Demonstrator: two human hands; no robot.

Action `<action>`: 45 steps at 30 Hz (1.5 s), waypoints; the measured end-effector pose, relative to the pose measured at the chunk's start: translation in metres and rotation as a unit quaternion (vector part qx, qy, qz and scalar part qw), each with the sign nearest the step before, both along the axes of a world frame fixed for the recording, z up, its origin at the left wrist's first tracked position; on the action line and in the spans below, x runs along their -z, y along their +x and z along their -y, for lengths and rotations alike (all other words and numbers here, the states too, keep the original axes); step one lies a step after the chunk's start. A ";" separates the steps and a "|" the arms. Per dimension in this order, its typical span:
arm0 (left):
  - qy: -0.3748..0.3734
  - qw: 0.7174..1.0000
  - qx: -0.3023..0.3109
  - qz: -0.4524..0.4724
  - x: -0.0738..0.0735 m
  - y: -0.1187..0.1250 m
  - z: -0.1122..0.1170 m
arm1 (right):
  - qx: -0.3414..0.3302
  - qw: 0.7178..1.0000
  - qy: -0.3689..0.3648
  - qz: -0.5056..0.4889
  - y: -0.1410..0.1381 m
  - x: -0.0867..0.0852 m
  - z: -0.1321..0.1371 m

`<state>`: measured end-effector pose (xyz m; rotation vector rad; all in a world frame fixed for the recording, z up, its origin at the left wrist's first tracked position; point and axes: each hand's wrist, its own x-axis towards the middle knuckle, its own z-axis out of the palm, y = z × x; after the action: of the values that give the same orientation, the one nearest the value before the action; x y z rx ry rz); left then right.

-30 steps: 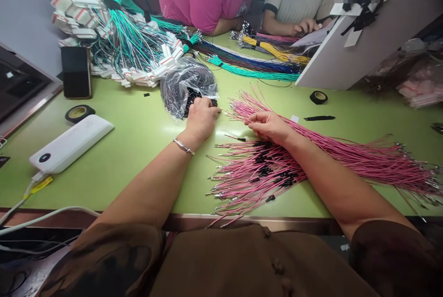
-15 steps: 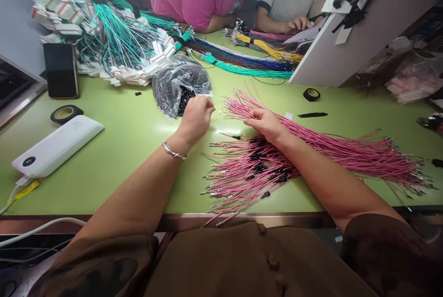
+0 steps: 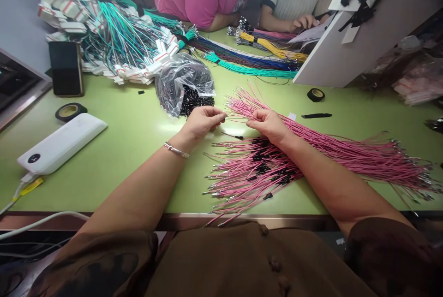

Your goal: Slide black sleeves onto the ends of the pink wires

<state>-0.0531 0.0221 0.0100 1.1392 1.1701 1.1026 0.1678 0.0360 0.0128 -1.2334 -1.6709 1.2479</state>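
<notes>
My left hand (image 3: pixel 205 122) is pinched closed near the end of a pink wire; whatever its fingertips hold is too small to make out. In front of it lies an open plastic bag (image 3: pixel 180 75) of small black pieces (image 3: pixel 195 99). My right hand (image 3: pixel 268 126) is closed on a pink wire over the long bundle of pink wires (image 3: pixel 332 149). Below it, a second spread of pink wires (image 3: pixel 228 175) carries black sleeves (image 3: pixel 259 168) near metal-tipped ends.
At left are a phone (image 3: pixel 65 68), a black tape roll (image 3: pixel 71 111) and a white power bank (image 3: pixel 62 144). Teal wires with white connectors (image 3: pixel 121 25) pile behind. A second tape roll (image 3: pixel 316 94) sits by a white panel (image 3: pixel 346 52). Two people sit across the table.
My left hand has moved right and slightly down, away from the bag of black pieces and toward the pink wire ends. The right hand keeps its hold.
</notes>
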 end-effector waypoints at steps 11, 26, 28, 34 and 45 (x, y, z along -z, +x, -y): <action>0.027 0.998 0.055 -0.026 -0.003 0.025 0.012 | -0.056 0.998 -0.031 -0.004 -0.001 -0.004 0.004; -0.033 0.991 0.070 0.110 0.000 0.026 0.010 | -0.068 0.981 0.129 0.128 -0.004 -0.006 0.003; -0.026 0.992 0.070 0.106 -0.002 0.029 0.011 | -0.083 0.969 0.157 0.169 -0.007 -0.005 0.006; 0.080 0.987 0.077 -0.114 0.003 0.019 0.007 | -0.071 0.916 0.166 0.359 -0.003 -0.019 0.006; 0.235 0.857 0.104 -0.447 0.009 0.016 0.007 | -0.077 0.848 0.196 0.486 -0.019 -0.015 0.014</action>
<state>-0.0376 0.0149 0.0015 2.2585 1.4400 0.6833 0.1483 0.0216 0.0282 -1.5916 -2.6009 0.2387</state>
